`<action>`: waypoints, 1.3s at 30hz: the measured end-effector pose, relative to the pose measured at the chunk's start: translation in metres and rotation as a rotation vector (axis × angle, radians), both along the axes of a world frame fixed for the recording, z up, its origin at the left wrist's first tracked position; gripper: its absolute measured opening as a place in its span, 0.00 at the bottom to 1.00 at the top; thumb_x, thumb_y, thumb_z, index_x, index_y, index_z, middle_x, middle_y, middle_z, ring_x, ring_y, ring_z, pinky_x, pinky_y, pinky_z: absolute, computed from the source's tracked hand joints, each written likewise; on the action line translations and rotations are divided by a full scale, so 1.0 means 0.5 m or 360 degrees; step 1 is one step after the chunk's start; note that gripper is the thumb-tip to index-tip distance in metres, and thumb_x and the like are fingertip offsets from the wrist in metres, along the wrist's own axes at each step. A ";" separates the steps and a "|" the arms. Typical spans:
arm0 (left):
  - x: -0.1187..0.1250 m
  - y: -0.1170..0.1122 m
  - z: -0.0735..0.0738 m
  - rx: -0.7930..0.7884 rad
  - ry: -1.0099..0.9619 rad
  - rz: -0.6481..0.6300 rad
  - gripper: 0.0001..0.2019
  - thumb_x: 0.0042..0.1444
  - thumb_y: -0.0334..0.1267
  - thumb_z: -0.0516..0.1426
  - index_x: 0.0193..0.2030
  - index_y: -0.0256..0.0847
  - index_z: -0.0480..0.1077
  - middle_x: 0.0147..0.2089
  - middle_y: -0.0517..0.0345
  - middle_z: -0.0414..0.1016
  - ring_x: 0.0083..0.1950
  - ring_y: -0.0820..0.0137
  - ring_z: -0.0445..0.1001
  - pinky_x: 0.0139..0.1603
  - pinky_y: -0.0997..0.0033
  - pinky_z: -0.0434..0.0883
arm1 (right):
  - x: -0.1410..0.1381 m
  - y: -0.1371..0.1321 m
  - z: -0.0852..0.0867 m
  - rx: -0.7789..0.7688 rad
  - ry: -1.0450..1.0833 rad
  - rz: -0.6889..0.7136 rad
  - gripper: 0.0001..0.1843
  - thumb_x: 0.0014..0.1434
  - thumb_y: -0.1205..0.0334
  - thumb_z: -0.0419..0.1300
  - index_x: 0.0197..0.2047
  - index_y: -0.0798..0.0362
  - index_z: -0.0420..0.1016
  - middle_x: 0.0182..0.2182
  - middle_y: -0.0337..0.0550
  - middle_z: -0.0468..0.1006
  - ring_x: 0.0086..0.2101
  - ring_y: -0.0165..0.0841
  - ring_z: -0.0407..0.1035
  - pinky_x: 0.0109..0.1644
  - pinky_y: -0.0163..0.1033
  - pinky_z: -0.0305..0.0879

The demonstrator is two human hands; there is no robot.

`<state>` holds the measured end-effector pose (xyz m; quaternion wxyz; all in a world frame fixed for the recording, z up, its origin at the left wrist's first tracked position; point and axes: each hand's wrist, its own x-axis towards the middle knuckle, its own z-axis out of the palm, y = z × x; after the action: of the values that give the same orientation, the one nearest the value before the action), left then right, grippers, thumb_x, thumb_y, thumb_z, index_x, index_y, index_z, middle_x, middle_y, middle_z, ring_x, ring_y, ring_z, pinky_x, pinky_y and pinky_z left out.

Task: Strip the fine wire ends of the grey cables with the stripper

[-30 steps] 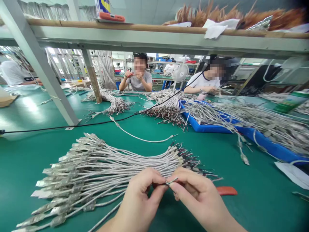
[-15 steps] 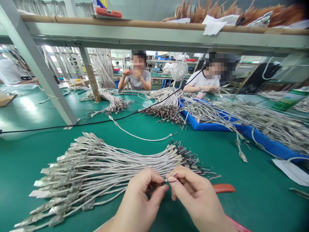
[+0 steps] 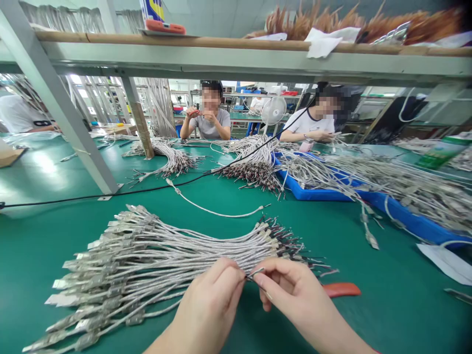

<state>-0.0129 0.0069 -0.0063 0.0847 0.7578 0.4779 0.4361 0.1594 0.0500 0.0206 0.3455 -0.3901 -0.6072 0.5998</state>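
L hand (image 3: 212, 307) & R hand (image 3: 295, 295) are both pinching a thin wire end (image 3: 255, 273) btwn fingertips, just in front of fanned bundle (image 3: 158, 255) of braided silver cables w/ flat metal tabs, lying on smooth green mat (image 3: 368, 314).

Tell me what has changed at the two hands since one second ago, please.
The left hand has turned a little, so its knuckles face the camera more, and the right hand has shifted slightly left with it. Both hands still pinch the same wire end; nothing was let go. The cable bundle, the orange-handled tool and the green table stayed as they were.
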 end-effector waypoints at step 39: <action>0.052 -0.007 0.034 -0.1403 -0.1434 -0.0234 0.12 0.51 0.41 0.61 0.32 0.39 0.62 0.24 0.58 0.73 0.22 0.75 0.67 0.13 0.85 0.59 | -0.014 -0.019 0.004 -0.0277 0.0407 0.0034 0.16 0.57 0.52 0.64 0.31 0.54 0.67 0.19 0.33 0.68 0.21 0.29 0.67 0.26 0.33 0.63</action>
<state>0.0134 0.0036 0.0109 0.6113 0.4248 0.4767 0.4675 0.1522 0.0406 0.0225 0.3785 -0.3325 -0.5082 0.6985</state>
